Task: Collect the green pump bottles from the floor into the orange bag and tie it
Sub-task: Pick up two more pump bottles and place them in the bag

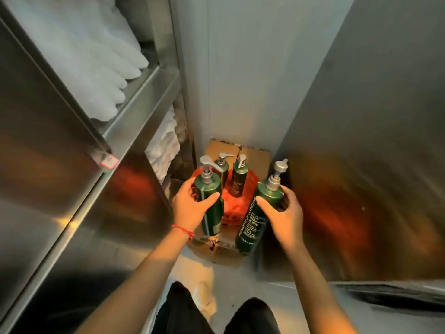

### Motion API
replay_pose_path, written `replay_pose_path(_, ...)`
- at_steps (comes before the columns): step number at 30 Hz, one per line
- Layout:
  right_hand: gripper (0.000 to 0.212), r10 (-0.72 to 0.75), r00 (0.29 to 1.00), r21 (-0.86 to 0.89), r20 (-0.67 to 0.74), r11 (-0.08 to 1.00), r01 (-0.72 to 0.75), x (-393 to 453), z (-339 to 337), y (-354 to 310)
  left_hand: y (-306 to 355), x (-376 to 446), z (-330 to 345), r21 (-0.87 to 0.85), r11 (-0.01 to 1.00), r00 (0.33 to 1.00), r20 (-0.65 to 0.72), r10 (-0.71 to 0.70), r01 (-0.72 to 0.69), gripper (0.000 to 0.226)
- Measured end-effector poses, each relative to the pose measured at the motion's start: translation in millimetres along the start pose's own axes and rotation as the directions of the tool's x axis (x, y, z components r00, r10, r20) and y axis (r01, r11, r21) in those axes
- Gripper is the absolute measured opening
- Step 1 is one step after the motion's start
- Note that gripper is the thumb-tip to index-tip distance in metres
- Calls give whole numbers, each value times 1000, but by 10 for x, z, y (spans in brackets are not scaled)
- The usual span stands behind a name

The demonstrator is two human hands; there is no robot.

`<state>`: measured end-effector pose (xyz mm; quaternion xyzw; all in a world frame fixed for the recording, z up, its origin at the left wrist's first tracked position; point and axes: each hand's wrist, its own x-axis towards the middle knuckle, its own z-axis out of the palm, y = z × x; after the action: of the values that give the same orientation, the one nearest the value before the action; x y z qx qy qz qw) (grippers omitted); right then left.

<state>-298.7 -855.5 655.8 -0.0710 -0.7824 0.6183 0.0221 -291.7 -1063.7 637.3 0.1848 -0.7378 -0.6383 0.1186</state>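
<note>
My left hand (191,204) grips a green pump bottle (212,208) round its shoulder and holds it upright above the floor. My right hand (283,213) grips a second green pump bottle (255,218), tilted, with white lettering on its side. Behind them the orange bag (234,204) lies crumpled on flattened cardboard (255,156). Two more green pump bottles stand at the bag: one (239,179) upright on the orange plastic, another (222,165) just left of it, partly hidden by the bottle in my left hand. Whether they stand inside the bag I cannot tell.
A steel shelf unit (134,112) with folded white towels (96,68) fills the left side. A steel panel (361,165) closes the right side, and a grey wall (240,80) stands behind. My knees in dark trousers (250,317) are at the bottom, over a narrow strip of floor.
</note>
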Motion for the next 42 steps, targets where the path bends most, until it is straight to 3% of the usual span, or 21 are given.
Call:
replay_pose_path(4, 54, 36, 997, -24, -62, 999, -38, 360, 160, 122, -97, 375, 172, 26, 999, 999, -31, -39, 40, 61)
replay_pose_path(11, 57, 57, 998, -79, -38, 995, -60, 848, 429, 471, -432, 806, 420, 29, 991, 991, -44, -129, 130, 56)
replay_pose_path(15, 59, 83, 995, -101, -46, 991, -88, 1003, 555, 672, -572, 924, 533, 162, 986, 998, -59, -27, 36, 53)
replay_pose_path(24, 63, 114, 993, -158, -25, 981, -117, 1196, 876, 1154, -1136, 1111, 655, 266, 957, 991, 38, -126, 111, 62)
replay_pose_path(42, 63, 171, 983, -176, 64, 972, -157, 1119, 943, 1542, -1379, 1125, 736, 297, 955, 974, 209, -91, 25, 61)
